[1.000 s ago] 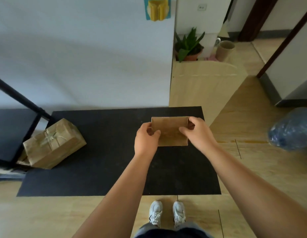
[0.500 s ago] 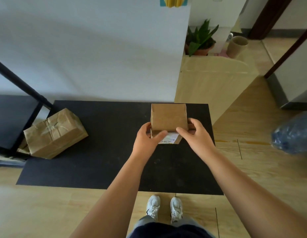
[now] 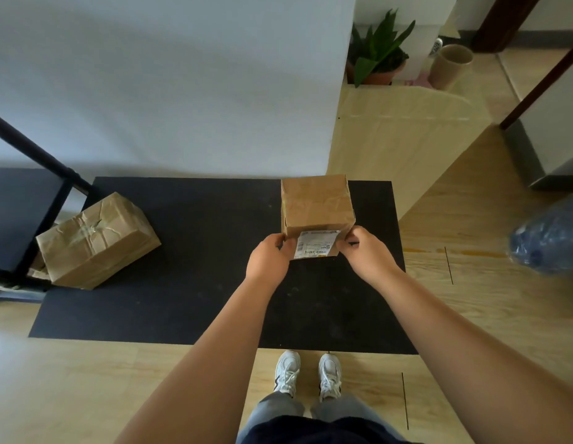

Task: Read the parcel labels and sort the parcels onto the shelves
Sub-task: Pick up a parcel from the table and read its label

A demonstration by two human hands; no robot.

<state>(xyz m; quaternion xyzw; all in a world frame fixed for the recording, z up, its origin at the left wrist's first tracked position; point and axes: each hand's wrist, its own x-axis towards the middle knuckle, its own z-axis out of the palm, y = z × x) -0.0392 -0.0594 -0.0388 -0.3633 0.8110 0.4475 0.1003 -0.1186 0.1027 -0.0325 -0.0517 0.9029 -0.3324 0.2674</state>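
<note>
I hold a small brown paper-wrapped parcel (image 3: 315, 208) in front of me above a black floor mat (image 3: 195, 267). My left hand (image 3: 268, 259) grips its near left corner and my right hand (image 3: 365, 251) grips its near right corner. A white printed label (image 3: 315, 244) on the parcel's near face points toward me between my thumbs. A bigger, crumpled brown parcel (image 3: 96, 240) lies tilted on the mat at the left, leaning against the black shelf frame (image 3: 45, 200).
A white wall rises behind the mat. A light wooden cabinet (image 3: 400, 136) stands at the right, with a potted plant (image 3: 378, 52) and a brown cup (image 3: 450, 65) behind it. A blue plastic bag (image 3: 551, 238) lies on the wooden floor at the far right.
I have tipped the small parcel so that its labelled face turned up toward me. The label was hidden one second ago and now shows in full. The view shifted slightly left.
</note>
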